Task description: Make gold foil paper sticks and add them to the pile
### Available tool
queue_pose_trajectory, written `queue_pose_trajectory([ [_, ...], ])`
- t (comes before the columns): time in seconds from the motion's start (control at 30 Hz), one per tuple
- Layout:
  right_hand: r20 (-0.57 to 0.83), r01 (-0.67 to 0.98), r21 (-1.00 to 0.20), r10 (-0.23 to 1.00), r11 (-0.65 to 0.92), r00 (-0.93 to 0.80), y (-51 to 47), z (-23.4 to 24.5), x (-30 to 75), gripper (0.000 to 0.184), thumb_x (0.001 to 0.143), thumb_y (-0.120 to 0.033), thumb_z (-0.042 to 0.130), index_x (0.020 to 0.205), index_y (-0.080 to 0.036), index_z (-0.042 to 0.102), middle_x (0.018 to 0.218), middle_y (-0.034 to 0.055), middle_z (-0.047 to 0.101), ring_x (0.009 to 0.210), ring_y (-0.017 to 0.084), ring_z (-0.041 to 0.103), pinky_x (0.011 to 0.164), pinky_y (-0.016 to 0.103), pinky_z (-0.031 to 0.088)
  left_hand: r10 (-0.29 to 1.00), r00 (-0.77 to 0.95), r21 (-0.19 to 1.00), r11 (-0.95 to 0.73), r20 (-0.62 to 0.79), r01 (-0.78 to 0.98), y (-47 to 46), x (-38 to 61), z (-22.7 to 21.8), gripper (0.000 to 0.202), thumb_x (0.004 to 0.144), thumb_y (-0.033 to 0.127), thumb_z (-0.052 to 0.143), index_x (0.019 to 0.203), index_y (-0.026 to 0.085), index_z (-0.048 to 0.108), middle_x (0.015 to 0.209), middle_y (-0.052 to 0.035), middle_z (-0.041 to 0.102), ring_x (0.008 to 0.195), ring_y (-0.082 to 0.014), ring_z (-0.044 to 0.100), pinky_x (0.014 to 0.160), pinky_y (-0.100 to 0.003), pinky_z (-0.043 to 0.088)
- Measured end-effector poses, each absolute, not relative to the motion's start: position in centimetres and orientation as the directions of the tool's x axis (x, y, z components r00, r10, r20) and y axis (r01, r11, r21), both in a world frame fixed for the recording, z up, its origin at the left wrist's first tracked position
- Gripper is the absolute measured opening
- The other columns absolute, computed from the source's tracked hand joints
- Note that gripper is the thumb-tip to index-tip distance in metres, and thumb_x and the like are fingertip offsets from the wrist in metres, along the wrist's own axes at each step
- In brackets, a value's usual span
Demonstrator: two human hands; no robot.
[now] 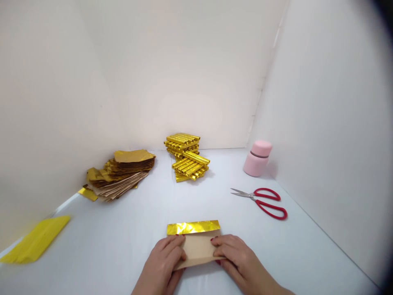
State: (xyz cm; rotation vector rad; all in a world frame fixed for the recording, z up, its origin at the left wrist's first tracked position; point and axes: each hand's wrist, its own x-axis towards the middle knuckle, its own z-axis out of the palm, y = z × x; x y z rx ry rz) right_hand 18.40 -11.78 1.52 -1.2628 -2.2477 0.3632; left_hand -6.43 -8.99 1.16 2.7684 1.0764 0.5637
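Observation:
A sheet of gold foil paper (198,246) lies at the front middle of the table, its tan backing facing up. Along its far edge a strip is folded over, showing shiny gold. My left hand (167,258) grips the left end, fingers on top and the thumb mostly hidden below the near edge. At the right end my right hand (238,256) holds the paper the same way, fingertips on the backing and thumb under the near edge. That near edge is slightly raised between the hands.
Rolled gold paper tubes (190,164) are stacked at the back middle. A pile of gold paper sheets (123,174) stands at the back left, with yellow crepe-like paper (37,239) nearer. Red-handled scissors (260,200) lie open at right, before a pink bottle (258,159). White walls (190,82) enclose the table.

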Motion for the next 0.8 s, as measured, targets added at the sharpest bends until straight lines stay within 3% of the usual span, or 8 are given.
queue_pose_trajectory([
  [0.1, 0.353, 0.709, -0.384, 0.804, 0.591, -0.479, -11.9, 1.8, 18.7, 0.019, 0.085, -0.015, 0.046, 0.092, -0.018, 0.063, 0.106, 0.0115, 0.065, 0.100, 0.021, 0.059, 0.086, 0.033, 0.048, 0.664, 0.679, 0.222, -0.746, 0.314, 0.627, -9.0, -6.3, 1.2, 0.020, 0.074, 0.005, 0.048, 0.086, 0.020, 0.056, 0.117, -0.0076, 0.062, 0.108, -0.0215, 0.056, 0.088, -0.033, 0.050],
  [0.2, 0.328, 0.682, -0.324, 0.754, 0.656, -0.569, -11.5, 2.9, 18.7, 0.039, 0.085, -0.041, 0.054, 0.113, -0.015, 0.059, 0.120, 0.0159, 0.059, 0.112, 0.028, 0.053, 0.094, 0.041, 0.042, 0.622, 0.691, 0.178, -0.777, 0.368, 0.604, -8.9, -6.2, 1.4, 0.019, 0.074, 0.006, 0.047, 0.084, 0.020, 0.056, 0.112, -0.0083, 0.065, 0.103, -0.0222, 0.059, 0.084, -0.034, 0.052],
  [0.27, 0.236, 0.681, -0.347, 0.763, 0.645, -0.602, -10.9, 3.7, 18.4, 0.061, 0.083, -0.053, 0.050, 0.129, -0.013, 0.047, 0.133, 0.0173, 0.049, 0.122, 0.030, 0.044, 0.100, 0.046, 0.035, 0.604, 0.686, 0.170, -0.787, 0.405, 0.593, -8.8, -6.1, 1.5, 0.020, 0.073, 0.006, 0.048, 0.083, 0.020, 0.057, 0.109, -0.0078, 0.066, 0.101, -0.0222, 0.060, 0.082, -0.034, 0.053],
  [0.37, 0.057, 0.688, -0.427, 0.776, 0.587, -0.628, -9.7, 4.5, 17.9, 0.064, 0.088, -0.053, 0.041, 0.140, -0.015, 0.031, 0.142, 0.0144, 0.035, 0.130, 0.028, 0.032, 0.106, 0.050, 0.024, 0.591, 0.684, 0.181, -0.797, 0.427, 0.576, -8.5, -6.1, 1.2, 0.021, 0.071, 0.007, 0.048, 0.084, 0.021, 0.056, 0.107, -0.0062, 0.067, 0.099, -0.0207, 0.061, 0.082, -0.030, 0.053],
  [0.43, -0.036, 0.690, -0.475, 0.772, 0.546, -0.635, -9.1, 4.6, 17.7, 0.062, 0.089, -0.053, 0.039, 0.140, -0.018, 0.031, 0.144, 0.0129, 0.033, 0.132, 0.028, 0.029, 0.107, 0.051, 0.020, 0.573, 0.684, 0.164, -0.806, 0.451, 0.568, -8.4, -6.2, 0.6, 0.019, 0.072, 0.008, 0.048, 0.084, 0.022, 0.055, 0.108, -0.0075, 0.065, 0.099, -0.0206, 0.061, 0.083, -0.030, 0.052],
  [0.53, -0.110, 0.697, -0.518, 0.769, 0.496, -0.629, -8.6, 4.8, 17.4, 0.066, 0.086, -0.056, 0.041, 0.139, -0.019, 0.032, 0.145, 0.0131, 0.030, 0.133, 0.030, 0.025, 0.108, 0.052, 0.015, 0.549, 0.643, 0.093, -0.794, 0.534, 0.601, -8.1, -6.5, -0.5, 0.013, 0.071, 0.012, 0.047, 0.079, 0.022, 0.052, 0.118, -0.0130, 0.059, 0.107, -0.0264, 0.057, 0.085, -0.039, 0.050],
  [0.67, -0.103, 0.674, -0.544, 0.757, 0.500, -0.645, -8.4, 4.8, 17.6, 0.069, 0.083, -0.057, 0.045, 0.139, -0.019, 0.034, 0.145, 0.0132, 0.030, 0.133, 0.029, 0.024, 0.108, 0.052, 0.013, 0.560, 0.730, 0.015, -0.797, 0.391, 0.603, -7.7, -6.9, -0.3, 0.022, 0.068, 0.010, 0.049, 0.088, 0.020, 0.051, 0.123, -0.0171, 0.057, 0.114, -0.0281, 0.054, 0.085, -0.040, 0.052],
  [0.8, -0.059, 0.676, -0.564, 0.794, 0.474, -0.605, -8.3, 3.8, 19.0, 0.064, 0.085, -0.054, 0.046, 0.140, -0.023, 0.032, 0.145, 0.0086, 0.032, 0.133, 0.027, 0.025, 0.108, 0.052, 0.014, 0.585, 0.765, 0.028, -0.799, 0.270, 0.601, -7.4, -7.1, 0.9, 0.025, 0.067, 0.011, 0.052, 0.091, 0.018, 0.052, 0.125, -0.0178, 0.056, 0.115, -0.0284, 0.052, 0.087, -0.038, 0.051],
])
